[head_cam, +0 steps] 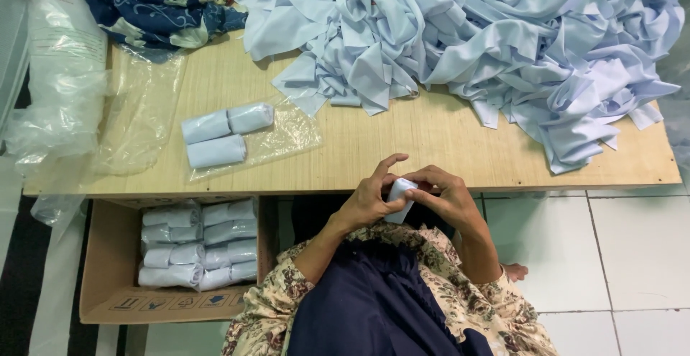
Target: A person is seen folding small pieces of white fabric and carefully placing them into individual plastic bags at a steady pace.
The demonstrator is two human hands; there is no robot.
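Cardboard box under table holds wrapped rolls; three more rolls lie above. Both hands, left and right, pinch a pale roll, long axis near upright.

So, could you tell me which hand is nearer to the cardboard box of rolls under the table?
Left. The left hand is closer to the cardboard box; the right hand is farther away.

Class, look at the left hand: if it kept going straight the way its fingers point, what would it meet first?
Most likely the right hand, just past the pale blue roll that the left hand also holds; depth is unclear.
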